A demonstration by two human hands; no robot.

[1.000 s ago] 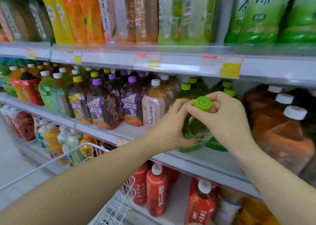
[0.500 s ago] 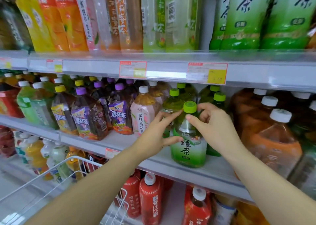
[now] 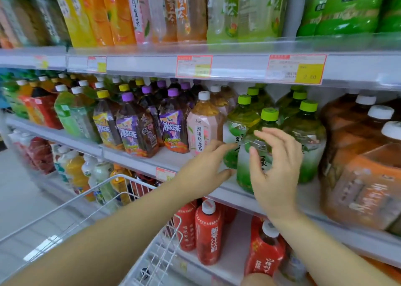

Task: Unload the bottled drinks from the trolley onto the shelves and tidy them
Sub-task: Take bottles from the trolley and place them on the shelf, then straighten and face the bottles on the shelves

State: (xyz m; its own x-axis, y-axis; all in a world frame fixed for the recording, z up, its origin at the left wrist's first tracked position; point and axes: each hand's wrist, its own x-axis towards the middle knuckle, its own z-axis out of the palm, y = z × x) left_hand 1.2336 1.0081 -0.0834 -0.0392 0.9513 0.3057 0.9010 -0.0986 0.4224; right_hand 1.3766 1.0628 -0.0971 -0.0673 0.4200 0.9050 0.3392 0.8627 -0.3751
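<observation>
Left grip is open, its fingers straight and pointing into the shelf. The fingertips lie just beside the left flank of the green tea bottle; we cannot tell whether they touch it. Right grip is likewise open, fingers spread and lightly bent. It is held in front of the bottle's label, thumb to the left and fingers to the upper right, and it clasps nothing that we can see.

Head view, findings:

- We note the green tea bottle upright on the middle shelf, near the front edge. It stands between the two grips and is partly hidden behind the right one. Its green cap stands above the right grip's fingers.
- More green-capped bottles stand just behind it and to either side.
- To the left we record a pink peach oolong bottle, then purple-capped bottles.
- To the right stand large brown bottles with white caps.
- Red bottles occupy the shelf below.
- The white wire trolley sits at lower left, under the left forearm.
- Price tags with yellow patches line the upper shelf rail.
</observation>
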